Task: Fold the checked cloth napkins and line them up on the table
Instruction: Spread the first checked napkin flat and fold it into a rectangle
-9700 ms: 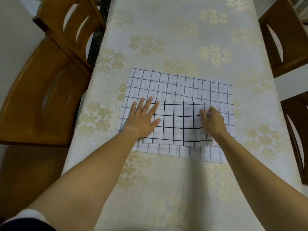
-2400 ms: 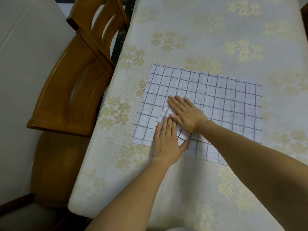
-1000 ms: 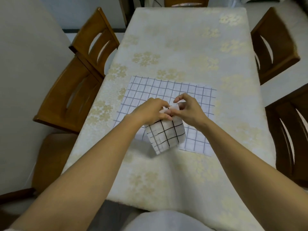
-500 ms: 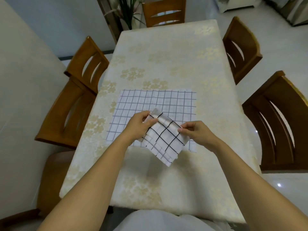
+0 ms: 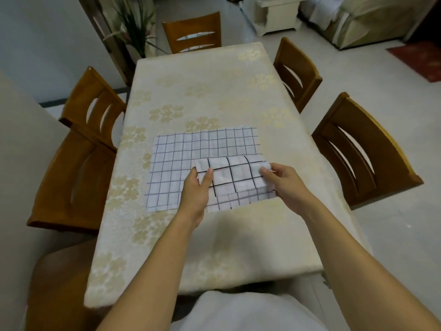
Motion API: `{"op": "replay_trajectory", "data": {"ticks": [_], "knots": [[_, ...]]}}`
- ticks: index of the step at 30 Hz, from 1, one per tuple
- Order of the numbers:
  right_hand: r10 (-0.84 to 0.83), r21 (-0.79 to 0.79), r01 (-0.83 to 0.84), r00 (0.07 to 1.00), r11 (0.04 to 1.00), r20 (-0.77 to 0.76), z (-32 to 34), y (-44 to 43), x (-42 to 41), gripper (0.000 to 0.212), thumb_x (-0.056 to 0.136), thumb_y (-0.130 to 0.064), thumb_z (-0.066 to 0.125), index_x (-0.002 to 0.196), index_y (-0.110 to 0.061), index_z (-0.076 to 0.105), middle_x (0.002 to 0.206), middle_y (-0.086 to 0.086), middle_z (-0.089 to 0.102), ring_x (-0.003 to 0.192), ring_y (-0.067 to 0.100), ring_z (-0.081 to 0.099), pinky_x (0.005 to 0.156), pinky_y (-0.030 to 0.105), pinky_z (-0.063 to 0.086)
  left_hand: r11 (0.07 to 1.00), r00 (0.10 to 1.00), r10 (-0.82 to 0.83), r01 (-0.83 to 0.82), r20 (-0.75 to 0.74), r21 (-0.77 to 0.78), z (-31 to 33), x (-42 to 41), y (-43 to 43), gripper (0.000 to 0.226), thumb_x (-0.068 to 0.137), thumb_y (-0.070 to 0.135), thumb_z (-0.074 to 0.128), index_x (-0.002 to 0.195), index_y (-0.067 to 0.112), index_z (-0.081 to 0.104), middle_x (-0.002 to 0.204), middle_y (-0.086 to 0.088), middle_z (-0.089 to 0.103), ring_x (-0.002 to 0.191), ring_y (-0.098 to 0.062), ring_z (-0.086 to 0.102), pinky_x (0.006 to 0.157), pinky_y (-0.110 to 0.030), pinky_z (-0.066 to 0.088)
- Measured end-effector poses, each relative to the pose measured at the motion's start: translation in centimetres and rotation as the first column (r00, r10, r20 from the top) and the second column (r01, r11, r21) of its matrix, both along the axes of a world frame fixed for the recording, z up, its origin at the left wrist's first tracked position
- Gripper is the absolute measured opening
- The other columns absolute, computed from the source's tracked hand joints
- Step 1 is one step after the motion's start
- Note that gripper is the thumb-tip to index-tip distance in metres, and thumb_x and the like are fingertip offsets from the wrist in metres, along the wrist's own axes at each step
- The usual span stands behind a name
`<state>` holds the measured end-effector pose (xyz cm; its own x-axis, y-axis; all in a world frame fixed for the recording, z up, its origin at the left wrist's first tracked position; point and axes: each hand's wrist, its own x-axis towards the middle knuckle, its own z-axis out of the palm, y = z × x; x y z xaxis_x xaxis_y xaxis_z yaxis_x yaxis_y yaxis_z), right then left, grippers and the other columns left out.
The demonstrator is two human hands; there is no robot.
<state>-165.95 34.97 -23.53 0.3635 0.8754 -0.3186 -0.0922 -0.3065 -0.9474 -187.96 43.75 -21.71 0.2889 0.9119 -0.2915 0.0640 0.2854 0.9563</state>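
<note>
- Folded napkin (image 5: 236, 180): a white cloth with bold dark checks, folded into a small layered rectangle and held between both hands over the middle of the table (image 5: 214, 247).
- It overlaps the near right corner of the flat napkin (image 5: 179, 161). Its stacked edges show along the near side. I cannot tell whether that lower edge touches the table.
- Left hand (image 5: 194, 194): grips the left end of the folded napkin, with the thumb (image 5: 207, 179) laid on top and the fingers curled underneath.
- Right hand (image 5: 285, 185): pinches the right end, with the thumb pressed on the upper layer and the fingers tucked under the cloth.
- The flat napkin has thinner check lines. It lies spread open on the tablecloth (image 5: 202, 91), nearer the left side of the table.
- The tablecloth is cream with pale gold flower clusters and covers the whole table.
- Wooden chairs (image 5: 358, 149) stand around the table: two on the left side, two on the right and one at the far end.
- A leafy plant (image 5: 133, 27) stands beyond the far left corner.
</note>
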Motion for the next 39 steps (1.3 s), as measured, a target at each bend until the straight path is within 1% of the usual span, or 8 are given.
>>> {"op": "replay_trajectory", "data": {"ticks": [3, 5, 8, 12, 20, 27, 33, 39], "knots": [[0.052, -0.074, -0.045, 0.994, 0.996, 0.095, 2.0, -1.9, -1.9, 0.078, 0.07, -0.082, 0.066, 0.121, -0.024, 0.071, 0.12, 0.02, 0.067, 0.107, 0.034, 0.066, 0.095, 0.052, 0.056, 0.991, 0.994, -0.108, 0.109, -0.026, 0.081, 0.7, -1.8, -0.8, 0.067, 0.091, 0.061, 0.06, 0.149, 0.029, 0.048, 0.146, 0.013, 0.056, 0.139, -0.011, 0.049, 0.116, -0.046, 0.041], [-0.02, -0.078, 0.03, 0.992, 0.996, 0.124, 3.0, -3.6, -2.9, 0.063, 0.086, -0.068, 0.063, 0.127, -0.021, 0.067, 0.12, 0.002, 0.071, 0.113, 0.024, 0.065, 0.093, 0.043, 0.055, 0.977, 0.983, -0.18, 0.181, -0.018, 0.11, 1.3, -2.2, -1.9, 0.046, 0.099, 0.048, 0.059, 0.141, 0.03, 0.056, 0.135, 0.014, 0.065, 0.128, -0.009, 0.059, 0.109, -0.045, 0.049], [-0.164, -0.027, 0.168, 0.98, 0.985, 0.113, 3.9, -7.1, -4.4, 0.032, 0.099, -0.043, 0.059, 0.115, -0.018, 0.072, 0.105, 0.001, 0.077, 0.102, 0.024, 0.072, 0.084, 0.037, 0.058, 0.941, 0.945, -0.326, 0.323, 0.013, 0.099, 1.1, -1.8, -3.8, 0.031, 0.104, 0.034, 0.057, 0.134, 0.028, 0.061, 0.125, 0.01, 0.071, 0.117, -0.01, 0.067, 0.101, -0.044, 0.055], [-0.261, -0.041, 0.273, 0.947, 0.961, 0.186, 4.2, -11.8, -5.1, 0.028, 0.101, -0.04, 0.057, 0.117, -0.02, 0.069, 0.104, 0.001, 0.077, 0.096, 0.02, 0.075, 0.088, 0.045, 0.06, 0.917, 0.917, -0.396, 0.392, 0.048, 0.068, 0.3, -0.9, -7.2, 0.028, 0.104, 0.034, 0.056, 0.13, 0.026, 0.064, 0.122, 0.012, 0.072, 0.114, -0.007, 0.067, 0.101, -0.038, 0.055], [-0.399, 0.023, 0.416, 0.852, 0.909, 0.339, 4.5, -16.0, -2.9, 0.014, 0.102, -0.039, 0.054, 0.108, -0.032, 0.065, 0.098, -0.014, 0.071, 0.09, 0.006, 0.07, 0.063, 0.017, 0.058, 0.874, 0.903, -0.414, 0.43, -0.117, 0.225, 1.7, 3.0, -11.3, 0.027, 0.105, 0.04, 0.051, 0.125, 0.028, 0.064, 0.114, 0.018, 0.07, 0.104, 0.006, 0.063, 0.08, -0.006, 0.05], [-0.496, 0.065, 0.506, 0.799, 0.86, 0.34, 3.4, -22.0, 4.7, 0.022, 0.104, -0.038, 0.049, 0.107, -0.025, 0.066, 0.094, -0.008, 0.072, 0.084, 0.006, 0.07, 0.06, 0.015, 0.054, 0.826, 0.871, -0.421, 0.484, -0.254, 0.29, 1.8, 12.1, -16.1, 0.013, 0.104, 0.035, 0.055, 0.114, 0.032, 0.063, 0.1, 0.016, 0.07, 0.092, 0.003, 0.065, 0.072, -0.011, 0.054], [-0.581, 0.084, 0.59, 0.742, 0.803, 0.335, 2.8, -30.2, 16.1, 0.026, 0.105, -0.033, 0.052, 0.101, -0.014, 0.069, 0.089, 0.004, 0.074, 0.076, 0.009, 0.071, 0.063, 0.02, 0.056, 0.8, 0.84, -0.451, 0.531, -0.302, 0.279, 1.7, 24.1, -23.8, 0.023, 0.104, 0.037, 0.054, 0.112, 0.02, 0.067, 0.098, 0.01, 0.071, 0.09, -0.007, 0.067, 0.063, -0.011, 0.05], [-0.65, 0.092, 0.677, 0.647, 0.73, 0.399, 4.0, -38.3, 26.7, 0.043, 0.099, -0.046, 0.051, 0.088, -0.006, 0.059, 0.079, 0.021, 0.059, 0.07, 0.018, 0.051, 0.066, 0.034, 0.043, 0.759, 0.82, -0.512, 0.571, -0.255, 0.312, 3.3, 36.1, -31.0, 0.027, 0.104, 0.036, 0.054, 0.089, 0.018, 0.066, 0.077, 0.0, 0.068, 0.072, -0.006, 0.065, 0.056, -0.017, 0.049]]}}
